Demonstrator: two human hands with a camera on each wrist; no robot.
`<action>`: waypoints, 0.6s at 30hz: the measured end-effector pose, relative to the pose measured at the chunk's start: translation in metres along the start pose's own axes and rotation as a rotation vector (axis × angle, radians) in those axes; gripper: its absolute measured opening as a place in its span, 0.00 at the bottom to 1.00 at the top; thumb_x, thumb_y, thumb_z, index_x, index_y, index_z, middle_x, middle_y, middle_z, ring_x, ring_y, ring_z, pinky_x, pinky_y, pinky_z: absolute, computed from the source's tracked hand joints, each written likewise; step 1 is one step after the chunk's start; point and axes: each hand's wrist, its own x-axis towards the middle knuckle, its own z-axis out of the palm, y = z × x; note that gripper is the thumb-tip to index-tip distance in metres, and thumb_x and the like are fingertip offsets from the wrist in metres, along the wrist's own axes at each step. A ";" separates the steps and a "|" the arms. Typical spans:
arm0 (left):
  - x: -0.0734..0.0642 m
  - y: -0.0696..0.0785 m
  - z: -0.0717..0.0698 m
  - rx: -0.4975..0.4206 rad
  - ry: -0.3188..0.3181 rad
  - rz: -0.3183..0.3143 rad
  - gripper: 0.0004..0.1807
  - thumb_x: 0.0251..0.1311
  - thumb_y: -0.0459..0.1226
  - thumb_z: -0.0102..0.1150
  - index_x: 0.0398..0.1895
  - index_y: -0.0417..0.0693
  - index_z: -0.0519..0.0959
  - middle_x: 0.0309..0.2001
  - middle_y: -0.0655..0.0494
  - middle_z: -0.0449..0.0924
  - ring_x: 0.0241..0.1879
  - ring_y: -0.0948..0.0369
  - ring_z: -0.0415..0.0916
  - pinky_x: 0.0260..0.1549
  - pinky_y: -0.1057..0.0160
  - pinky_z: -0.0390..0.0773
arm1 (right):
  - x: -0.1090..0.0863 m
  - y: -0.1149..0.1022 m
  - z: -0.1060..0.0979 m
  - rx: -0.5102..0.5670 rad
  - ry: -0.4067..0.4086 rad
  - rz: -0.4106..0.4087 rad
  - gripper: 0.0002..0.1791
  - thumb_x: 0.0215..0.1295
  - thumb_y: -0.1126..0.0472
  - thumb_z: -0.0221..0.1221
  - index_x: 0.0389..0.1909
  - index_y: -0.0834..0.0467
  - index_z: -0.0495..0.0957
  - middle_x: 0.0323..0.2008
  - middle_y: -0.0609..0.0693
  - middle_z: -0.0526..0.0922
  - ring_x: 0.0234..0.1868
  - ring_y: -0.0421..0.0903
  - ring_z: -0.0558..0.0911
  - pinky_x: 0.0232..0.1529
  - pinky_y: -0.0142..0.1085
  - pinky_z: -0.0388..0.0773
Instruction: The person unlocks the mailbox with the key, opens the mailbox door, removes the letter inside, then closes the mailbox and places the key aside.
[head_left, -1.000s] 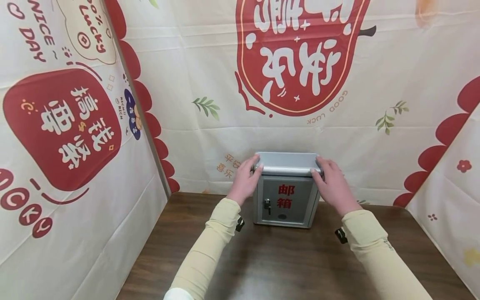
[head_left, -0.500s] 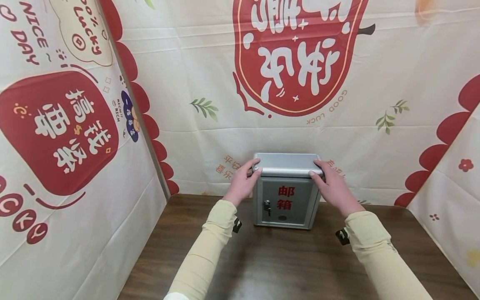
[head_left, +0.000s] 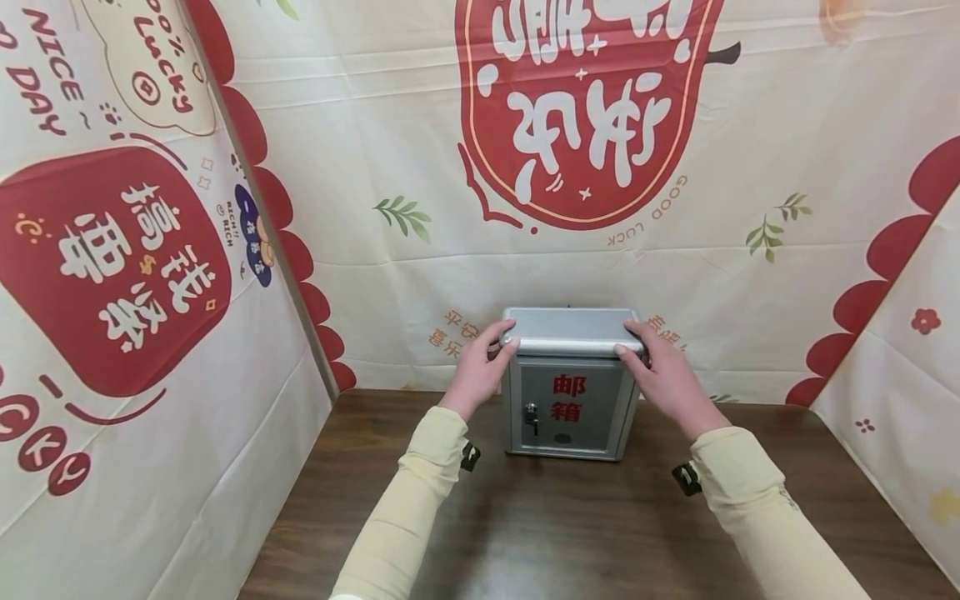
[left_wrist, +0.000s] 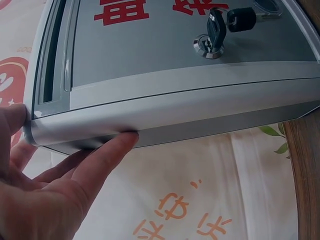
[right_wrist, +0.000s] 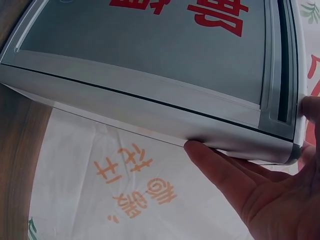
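Note:
A grey metal mailbox (head_left: 574, 408) with red characters on its door stands upright at the back of the table. A lock with keys (head_left: 532, 417) sits on the left of the door; the left wrist view shows the keys (left_wrist: 216, 29) closer. My left hand (head_left: 477, 371) holds the box's upper left corner, thumb at the lid's front edge and fingers along the side. My right hand (head_left: 670, 379) grips the upper right corner the same way. Both wrist views show fingers (left_wrist: 107, 157) on the side walls, with thumbs (right_wrist: 311, 108) at the top edge. The lid (head_left: 568, 325) lies down.
Behind the mailbox hangs a white printed cloth (head_left: 405, 292), close to its back. A second cloth (head_left: 150, 467) hangs along the left and another (head_left: 900, 417) along the right. Brown wood tabletop (head_left: 570, 533) extends in front of the box, between both forearms.
The lid's top looked paler and recessed a second ago and now appears flat and grey. Both hands stay at the upper corners. The head view has shifted slightly.

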 end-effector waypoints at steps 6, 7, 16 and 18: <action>-0.008 0.002 -0.003 -0.001 -0.008 0.001 0.25 0.68 0.48 0.51 0.67 0.57 0.69 0.63 0.47 0.69 0.54 0.53 0.75 0.49 0.59 0.76 | -0.007 -0.003 0.000 -0.005 -0.004 0.001 0.35 0.72 0.45 0.46 0.71 0.62 0.56 0.67 0.69 0.58 0.67 0.67 0.57 0.60 0.62 0.56; -0.010 0.003 -0.004 -0.006 -0.008 0.003 0.25 0.68 0.48 0.51 0.67 0.57 0.69 0.62 0.46 0.69 0.54 0.52 0.75 0.49 0.59 0.76 | -0.009 -0.004 0.000 -0.005 -0.005 0.003 0.35 0.72 0.44 0.46 0.71 0.62 0.55 0.68 0.69 0.58 0.67 0.67 0.57 0.60 0.62 0.56; -0.027 0.011 -0.004 -0.017 0.004 0.014 0.25 0.68 0.46 0.52 0.66 0.53 0.69 0.61 0.45 0.71 0.53 0.52 0.76 0.48 0.61 0.76 | -0.023 -0.009 0.000 0.012 0.024 -0.034 0.33 0.72 0.46 0.49 0.70 0.61 0.58 0.66 0.69 0.61 0.65 0.66 0.62 0.58 0.61 0.61; -0.031 0.013 -0.004 -0.013 0.002 0.015 0.25 0.68 0.46 0.52 0.66 0.53 0.69 0.61 0.45 0.71 0.53 0.53 0.76 0.48 0.62 0.76 | -0.029 -0.010 -0.001 0.008 0.025 -0.027 0.34 0.72 0.46 0.48 0.70 0.61 0.58 0.66 0.68 0.61 0.65 0.66 0.62 0.57 0.61 0.62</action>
